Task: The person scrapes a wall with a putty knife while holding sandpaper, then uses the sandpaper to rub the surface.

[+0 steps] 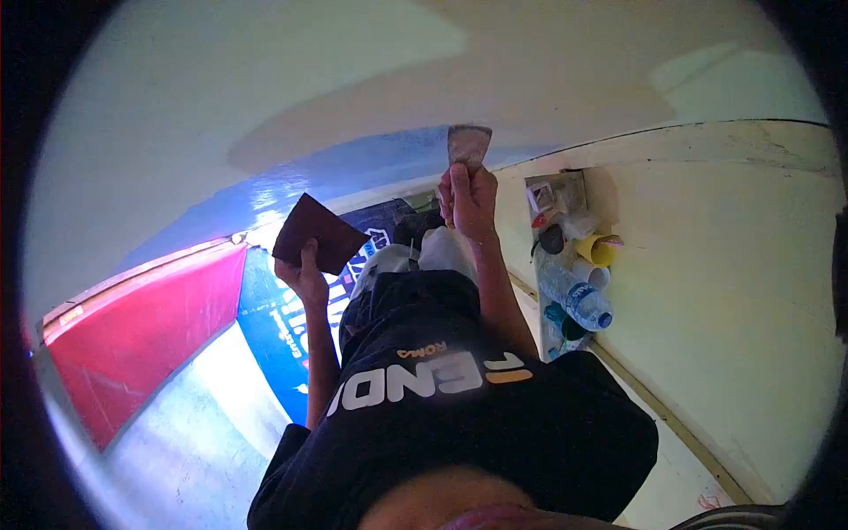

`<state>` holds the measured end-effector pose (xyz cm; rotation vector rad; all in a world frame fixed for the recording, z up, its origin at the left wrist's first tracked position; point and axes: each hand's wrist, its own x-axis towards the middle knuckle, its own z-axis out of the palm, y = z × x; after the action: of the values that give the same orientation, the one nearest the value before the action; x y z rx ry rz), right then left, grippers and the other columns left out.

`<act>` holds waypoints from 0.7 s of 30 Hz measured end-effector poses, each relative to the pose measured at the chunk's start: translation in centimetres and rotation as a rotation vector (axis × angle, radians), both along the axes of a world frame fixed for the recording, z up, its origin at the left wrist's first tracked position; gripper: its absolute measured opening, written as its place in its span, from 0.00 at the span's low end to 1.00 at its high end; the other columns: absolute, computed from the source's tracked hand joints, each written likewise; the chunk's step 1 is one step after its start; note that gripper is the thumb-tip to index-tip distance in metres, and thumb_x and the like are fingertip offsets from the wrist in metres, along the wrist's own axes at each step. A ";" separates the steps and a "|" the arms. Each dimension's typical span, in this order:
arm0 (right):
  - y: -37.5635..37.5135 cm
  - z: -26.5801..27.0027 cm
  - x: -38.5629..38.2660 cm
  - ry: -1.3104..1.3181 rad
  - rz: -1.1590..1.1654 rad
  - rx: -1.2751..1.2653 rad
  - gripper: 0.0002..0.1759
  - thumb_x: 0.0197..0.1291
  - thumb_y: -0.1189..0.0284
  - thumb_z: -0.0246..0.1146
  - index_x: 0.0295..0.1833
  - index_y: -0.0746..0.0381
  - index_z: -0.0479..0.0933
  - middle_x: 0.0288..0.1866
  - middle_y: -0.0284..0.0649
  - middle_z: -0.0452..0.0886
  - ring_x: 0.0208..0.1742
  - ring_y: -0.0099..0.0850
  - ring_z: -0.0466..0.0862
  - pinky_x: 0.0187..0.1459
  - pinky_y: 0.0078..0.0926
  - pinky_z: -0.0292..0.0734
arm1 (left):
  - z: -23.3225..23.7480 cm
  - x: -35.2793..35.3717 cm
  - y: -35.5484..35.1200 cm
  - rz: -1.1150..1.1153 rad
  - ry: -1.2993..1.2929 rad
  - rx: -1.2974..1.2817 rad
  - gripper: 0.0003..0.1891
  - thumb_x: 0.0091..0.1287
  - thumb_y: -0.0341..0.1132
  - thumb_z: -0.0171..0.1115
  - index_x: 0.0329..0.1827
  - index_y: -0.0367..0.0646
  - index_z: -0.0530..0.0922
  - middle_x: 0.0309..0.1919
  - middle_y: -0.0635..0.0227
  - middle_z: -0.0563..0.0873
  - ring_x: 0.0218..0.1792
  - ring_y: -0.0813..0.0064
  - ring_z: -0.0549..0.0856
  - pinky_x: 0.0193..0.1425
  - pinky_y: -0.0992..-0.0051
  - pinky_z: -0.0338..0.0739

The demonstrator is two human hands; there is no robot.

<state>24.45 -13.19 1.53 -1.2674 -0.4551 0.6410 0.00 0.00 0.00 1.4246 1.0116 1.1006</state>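
My right hand (471, 199) is closed around the handle of a putty knife (469, 147), thumb along the blade's base. The broad blade points up and overlaps the wall (371, 152), at the edge of its blue lower part below the pale upper part. Lower and to the left, my left hand (305, 272) pinches a dark reddish-brown square of sandpaper (318, 235) between thumb and fingers. The sheet is held flat and tilted, with its broad face toward me, below the blue part of the wall.
To the right, a narrow shelf (535, 231) carries a clear plastic bottle (586, 305), a yellow cup (601, 251) and other small items. A red panel (150, 331) and a blue printed banner (276, 327) hang at the left. A pale wall (707, 291) rises on the right.
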 end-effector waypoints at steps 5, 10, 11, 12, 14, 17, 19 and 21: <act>-0.1 -0.5 0.4 -0.020 0.031 -0.030 0.19 0.72 0.60 0.53 0.31 0.62 0.68 0.14 0.32 0.68 0.11 0.19 0.66 0.12 0.20 0.62 | 0.3 0.7 0.0 0.029 -0.037 -0.010 0.12 0.59 0.27 0.65 0.45 0.33 0.80 0.39 0.61 0.85 0.41 0.72 0.83 0.47 0.72 0.76; -0.7 0.5 0.2 -0.111 0.021 -0.104 0.20 0.73 0.59 0.52 0.30 0.62 0.68 0.14 0.31 0.67 0.10 0.19 0.65 0.12 0.20 0.61 | -0.3 0.3 -0.3 0.010 -0.038 -0.019 0.12 0.58 0.27 0.65 0.45 0.33 0.80 0.39 0.62 0.85 0.41 0.73 0.82 0.47 0.73 0.75; -0.5 0.0 0.5 -0.124 0.022 -0.118 0.20 0.73 0.59 0.52 0.30 0.61 0.68 0.14 0.31 0.67 0.10 0.19 0.65 0.12 0.20 0.61 | -0.6 0.3 0.0 0.020 -0.047 0.000 0.12 0.58 0.27 0.65 0.45 0.33 0.80 0.39 0.62 0.85 0.41 0.73 0.82 0.48 0.73 0.75; -0.3 0.1 0.6 -0.143 0.024 -0.119 0.20 0.73 0.59 0.51 0.30 0.61 0.68 0.13 0.31 0.67 0.10 0.19 0.65 0.12 0.19 0.61 | 0.7 0.7 -0.1 -0.005 -0.028 0.042 0.12 0.58 0.27 0.65 0.45 0.34 0.80 0.39 0.63 0.85 0.41 0.74 0.82 0.48 0.73 0.75; -0.5 0.1 0.3 -0.174 0.030 -0.136 0.21 0.73 0.59 0.51 0.30 0.61 0.68 0.13 0.31 0.67 0.09 0.18 0.64 0.12 0.19 0.61 | 0.8 0.6 0.2 0.021 -0.016 0.015 0.12 0.58 0.26 0.65 0.45 0.34 0.80 0.39 0.63 0.85 0.41 0.73 0.82 0.48 0.73 0.75; -0.5 1.1 0.3 -0.135 0.033 -0.098 0.20 0.73 0.58 0.52 0.30 0.61 0.68 0.13 0.31 0.67 0.09 0.18 0.64 0.11 0.19 0.61 | 1.3 0.4 -0.5 0.010 -0.015 0.008 0.14 0.59 0.26 0.65 0.48 0.32 0.79 0.41 0.62 0.85 0.42 0.73 0.82 0.49 0.72 0.75; -0.3 1.6 0.2 -0.118 0.025 -0.128 0.20 0.72 0.58 0.52 0.31 0.61 0.68 0.13 0.31 0.67 0.09 0.19 0.64 0.11 0.19 0.60 | 1.3 0.8 -0.1 0.026 -0.021 0.010 0.15 0.59 0.25 0.64 0.49 0.32 0.79 0.42 0.62 0.85 0.43 0.72 0.82 0.50 0.71 0.75; -0.4 1.4 0.0 -0.096 0.021 -0.145 0.20 0.72 0.58 0.52 0.31 0.61 0.68 0.13 0.31 0.67 0.09 0.19 0.65 0.11 0.19 0.60 | 0.6 0.4 -0.2 0.060 0.001 -0.037 0.14 0.59 0.26 0.64 0.49 0.32 0.79 0.42 0.62 0.85 0.43 0.72 0.82 0.51 0.71 0.75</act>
<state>24.41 -13.61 2.90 -1.4373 -0.5089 0.6421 0.44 -0.21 0.59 1.3730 1.0761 1.1197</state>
